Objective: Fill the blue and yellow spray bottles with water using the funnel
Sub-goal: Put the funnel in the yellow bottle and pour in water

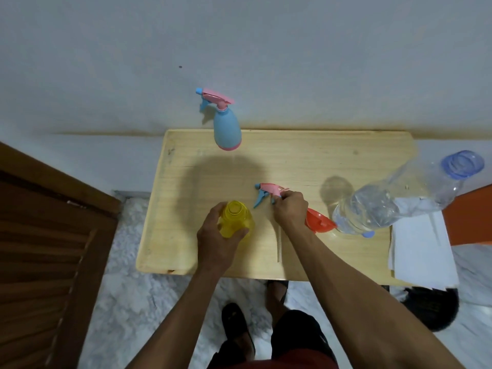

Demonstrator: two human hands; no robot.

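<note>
- Head view: your left hand (215, 242) is wrapped around the yellow spray bottle (235, 219), which stands upright on the wooden bench (292, 161) near the front edge, neck open, no sprayer on it.
- Your right hand (290, 206) pinches the pink-and-blue trigger sprayer (267, 193) by its collar, just right of the yellow bottle; its dip tube (279, 243) runs down toward the bench's front edge.
- Orange funnel (319, 222) sits on the bench just right of your right hand, partly hidden by it, touching or nearly touching the clear water bottle (386, 203).
- Water bottle is large, partly filled, wide blue-rimmed mouth (462, 164) uncapped; a small blue cap (368, 234) lies at its base.
- Blue spray bottle (227, 129) stands at the back edge by the wall, pink sprayer still on, well apart from both hands.
- White paper sheets (423, 251) at the bench's right end.
</note>
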